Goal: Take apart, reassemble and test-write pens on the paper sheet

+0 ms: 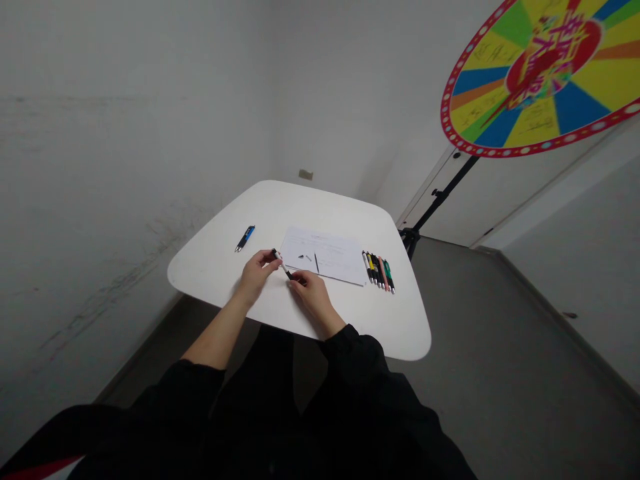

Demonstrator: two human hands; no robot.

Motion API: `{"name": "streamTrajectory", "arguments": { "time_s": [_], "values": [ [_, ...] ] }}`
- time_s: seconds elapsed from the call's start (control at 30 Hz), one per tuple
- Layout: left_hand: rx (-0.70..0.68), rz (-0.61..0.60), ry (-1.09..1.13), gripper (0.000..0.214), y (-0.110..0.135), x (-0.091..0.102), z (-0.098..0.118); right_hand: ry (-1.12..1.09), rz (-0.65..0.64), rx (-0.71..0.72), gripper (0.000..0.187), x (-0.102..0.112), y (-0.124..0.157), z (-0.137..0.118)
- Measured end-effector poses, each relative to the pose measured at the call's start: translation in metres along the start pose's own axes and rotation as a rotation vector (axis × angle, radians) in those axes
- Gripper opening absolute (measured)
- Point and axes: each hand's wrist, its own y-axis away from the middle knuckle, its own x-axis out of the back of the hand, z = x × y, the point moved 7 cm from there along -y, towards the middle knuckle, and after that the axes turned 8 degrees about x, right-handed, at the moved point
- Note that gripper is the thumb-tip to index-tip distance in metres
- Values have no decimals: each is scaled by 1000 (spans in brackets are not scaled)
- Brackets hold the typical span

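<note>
While pen (281, 263) hangs just over table (280, 207), left hand (256, 272) pinches top end, right hand (311, 295) pinches tip end. I'd twist slow, straight, near paper (340, 265), so nothing rolls off.

White table (400, 327), paper sheet (330, 257) at centre, blue pen (245, 238), row of pens (379, 271)

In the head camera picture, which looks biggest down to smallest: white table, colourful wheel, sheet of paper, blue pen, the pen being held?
1. white table
2. colourful wheel, partly cut off by the frame
3. sheet of paper
4. blue pen and held pen look alike, so unranked
</note>
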Motion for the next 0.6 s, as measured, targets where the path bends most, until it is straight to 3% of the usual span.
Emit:
{"name": "streamTrajectory", "arguments": {
  "time_s": [0.4,0.6],
  "values": [
    [138,47,124,42,-3,5,-18,22,30,39,17,2,-1,3],
    [176,11,198,42,0,8,-20,6,72,27,17,7,1,5]
  ]
}}
